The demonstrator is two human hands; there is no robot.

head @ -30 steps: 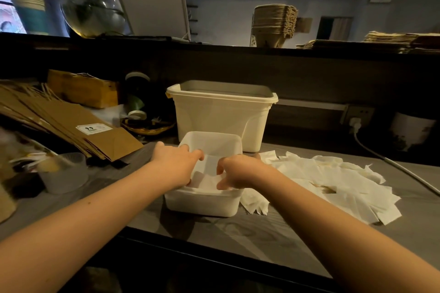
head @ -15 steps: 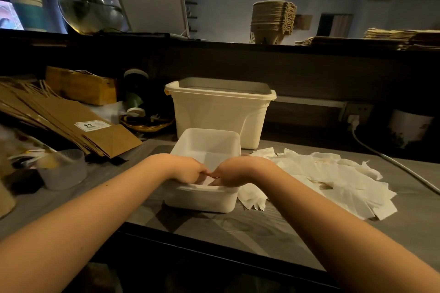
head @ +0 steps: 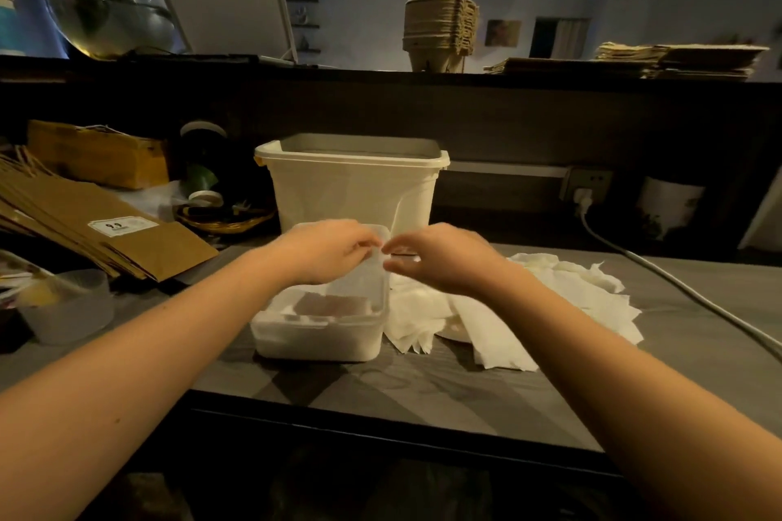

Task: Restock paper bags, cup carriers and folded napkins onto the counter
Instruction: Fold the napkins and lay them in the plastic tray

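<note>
My left hand [head: 326, 252] and my right hand [head: 444, 258] hover fingertip to fingertip above a small white container [head: 317, 345] on the grey worktop. Both pinch a thin white napkin [head: 378, 256], which is blurred between them. Folded napkins [head: 292, 311] lie inside the container. A loose heap of white napkins [head: 550, 300] spreads to its right. On the raised counter behind stand a stack of cup carriers [head: 440, 34] and flat piles of paper bags [head: 677, 61].
A tall white bin [head: 351, 190] stands just behind the container. More brown paper bags [head: 84, 216], a cardboard box [head: 97, 152] and a plastic cup [head: 67, 309] crowd the left. A white cable [head: 677, 283] runs across the right from a wall socket.
Both hands have lifted out of the small container, where they were pressing down on the napkins, and now meet above its far rim.
</note>
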